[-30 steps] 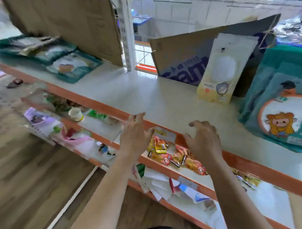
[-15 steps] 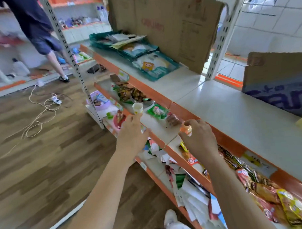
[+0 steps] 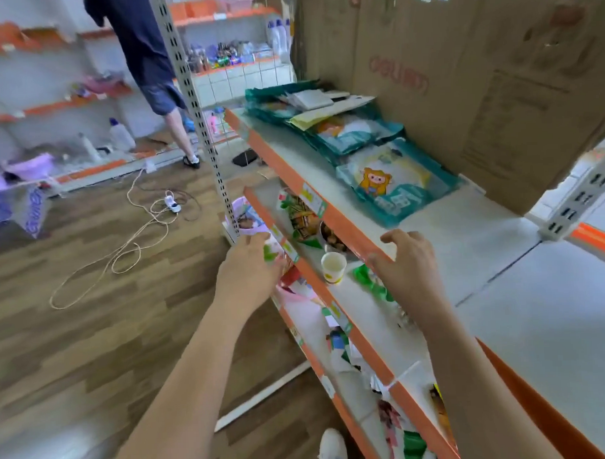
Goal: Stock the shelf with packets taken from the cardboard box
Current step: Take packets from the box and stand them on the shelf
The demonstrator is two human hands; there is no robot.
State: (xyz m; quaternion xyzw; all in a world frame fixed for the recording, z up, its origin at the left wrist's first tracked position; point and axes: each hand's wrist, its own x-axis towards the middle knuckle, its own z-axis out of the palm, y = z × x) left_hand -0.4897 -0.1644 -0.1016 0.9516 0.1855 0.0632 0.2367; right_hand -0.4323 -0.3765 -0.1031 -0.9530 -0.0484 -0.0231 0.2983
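Teal packets with a cartoon animal (image 3: 395, 186) lie flat on the top shelf (image 3: 537, 307), with more teal packets (image 3: 328, 125) stacked behind them. My left hand (image 3: 247, 270) hovers in front of the lower shelf edges, fingers relaxed, holding nothing. My right hand (image 3: 410, 263) hangs over the top shelf's orange front edge (image 3: 328, 214), fingers loosely curled and empty. It is a short way in front of the nearest teal packet, not touching it. A large brown cardboard sheet (image 3: 460, 86) stands behind the packets.
A paper cup (image 3: 333, 266) and small snack packets (image 3: 304, 219) sit on the second shelf. A metal upright (image 3: 194, 113) stands at the shelf's left end. A person (image 3: 151, 63) stands beyond it. A cable and power strip (image 3: 171, 203) lie on the wooden floor.
The view has swung left along the shelf, so the blue-printed cardboard box has left the view. Both hands stay empty and have moved a little apart.
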